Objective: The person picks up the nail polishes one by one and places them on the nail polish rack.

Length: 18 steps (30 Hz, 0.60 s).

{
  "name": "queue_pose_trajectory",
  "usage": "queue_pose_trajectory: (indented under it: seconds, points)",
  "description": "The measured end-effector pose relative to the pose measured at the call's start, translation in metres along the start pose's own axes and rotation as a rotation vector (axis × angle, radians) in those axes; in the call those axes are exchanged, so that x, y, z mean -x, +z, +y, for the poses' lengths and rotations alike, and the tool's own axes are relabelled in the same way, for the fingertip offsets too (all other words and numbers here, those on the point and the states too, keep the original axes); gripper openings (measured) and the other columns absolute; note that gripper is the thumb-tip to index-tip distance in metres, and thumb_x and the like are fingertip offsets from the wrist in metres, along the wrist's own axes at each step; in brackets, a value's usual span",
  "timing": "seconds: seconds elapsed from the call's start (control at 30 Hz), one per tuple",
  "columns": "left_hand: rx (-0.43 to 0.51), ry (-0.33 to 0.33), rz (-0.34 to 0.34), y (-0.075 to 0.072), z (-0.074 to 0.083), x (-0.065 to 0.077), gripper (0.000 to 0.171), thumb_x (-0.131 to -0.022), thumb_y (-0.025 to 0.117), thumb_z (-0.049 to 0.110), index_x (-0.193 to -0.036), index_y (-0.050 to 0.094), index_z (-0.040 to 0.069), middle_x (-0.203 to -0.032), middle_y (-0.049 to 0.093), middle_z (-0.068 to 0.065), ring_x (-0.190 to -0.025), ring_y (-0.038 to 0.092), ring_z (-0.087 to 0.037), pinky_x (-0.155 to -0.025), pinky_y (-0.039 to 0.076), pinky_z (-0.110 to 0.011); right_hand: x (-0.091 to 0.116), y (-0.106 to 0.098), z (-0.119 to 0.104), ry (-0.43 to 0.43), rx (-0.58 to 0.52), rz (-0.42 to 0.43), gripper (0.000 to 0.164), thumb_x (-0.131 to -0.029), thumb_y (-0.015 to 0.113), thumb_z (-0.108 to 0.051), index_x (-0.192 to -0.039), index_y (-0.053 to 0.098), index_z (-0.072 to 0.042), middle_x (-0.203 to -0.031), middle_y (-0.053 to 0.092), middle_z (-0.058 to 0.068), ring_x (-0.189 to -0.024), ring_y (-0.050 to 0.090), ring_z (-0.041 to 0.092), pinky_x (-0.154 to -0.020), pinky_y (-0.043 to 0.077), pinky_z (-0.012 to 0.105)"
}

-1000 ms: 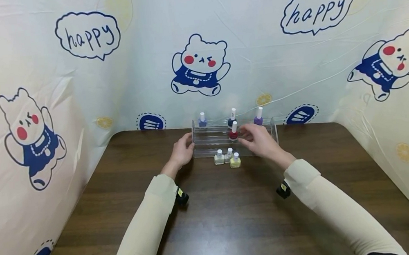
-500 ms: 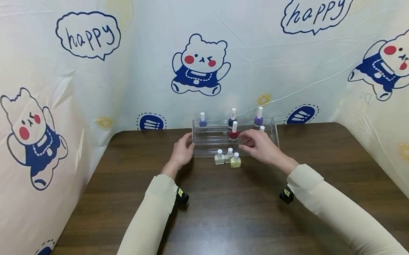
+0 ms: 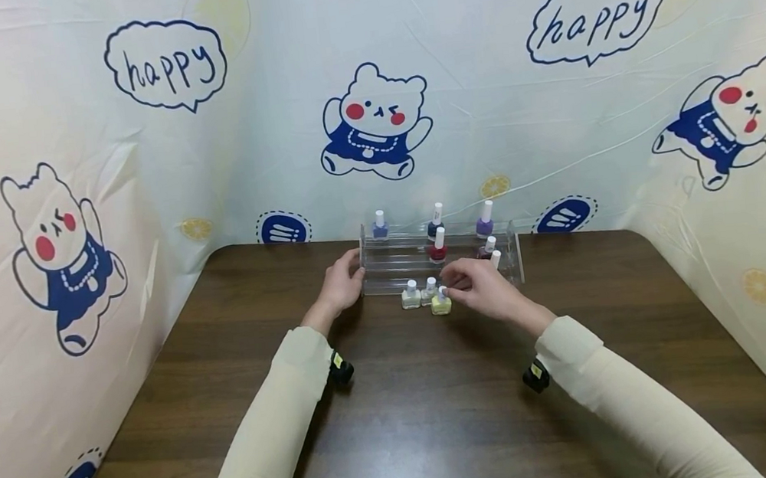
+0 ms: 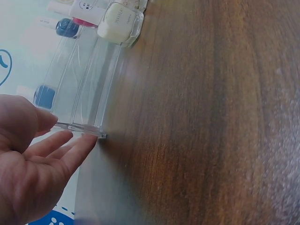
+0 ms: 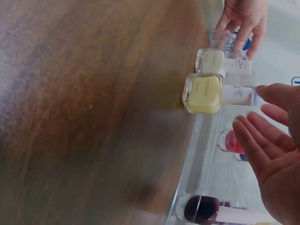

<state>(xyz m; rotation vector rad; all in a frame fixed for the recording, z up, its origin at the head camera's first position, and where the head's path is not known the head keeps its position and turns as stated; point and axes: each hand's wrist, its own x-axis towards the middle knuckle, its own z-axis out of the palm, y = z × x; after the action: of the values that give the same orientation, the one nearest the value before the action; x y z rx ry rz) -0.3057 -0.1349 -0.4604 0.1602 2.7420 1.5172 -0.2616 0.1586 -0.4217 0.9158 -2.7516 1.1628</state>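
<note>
Down comes the right hand (image 3: 480, 285), lower than half a second ago, leaving the rack's right side for the yellow nail polish bottle (image 3: 441, 306)! Thumb and fingers are parted, nothing between them, with the thumb tip right at the white cap (image 5: 236, 95); whether it touches, I can't tell. That bottle stands upright on the wooden table (image 3: 414, 421), just before the clear tiered rack (image 3: 395, 264), with two pale polish bottles (image 3: 411, 299) close on its left.

Over at the rack's left end, the left hand (image 3: 340, 285) hasn't budged: fingers loosely extended, tips against the clear end panel (image 4: 82, 129).

Up top, a periwinkle bottle (image 3: 380, 231), a navy one (image 3: 434, 229) and a purple one (image 3: 484, 225). Middle tier: a red bottle (image 3: 437, 253) and, uncovered by that move, a dark one (image 3: 485, 253). Low on the right, a wine-dark bottle (image 5: 201, 209), mostly behind the right hand from the head view.
</note>
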Motion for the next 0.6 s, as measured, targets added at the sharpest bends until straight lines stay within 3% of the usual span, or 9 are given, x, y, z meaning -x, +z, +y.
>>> queue_pose_trajectory:
  seconds: [0.6]
  points:
    - [0.003,0.0,0.008,0.0009,-0.0002,0.0,0.047,-0.108,0.046,0.005,-0.155,0.041,0.006,-0.15,0.052,-0.02,-0.136,0.052,-0.035,-0.112,0.044,-0.048,-0.0013,0.0101,0.0041,-0.033,0.026,-0.002,0.014,-0.092,0.072,0.001,-0.106,0.074,0.004,-0.102,0.074,0.015,-0.091,0.072,0.024,-0.082,0.061,0.036]
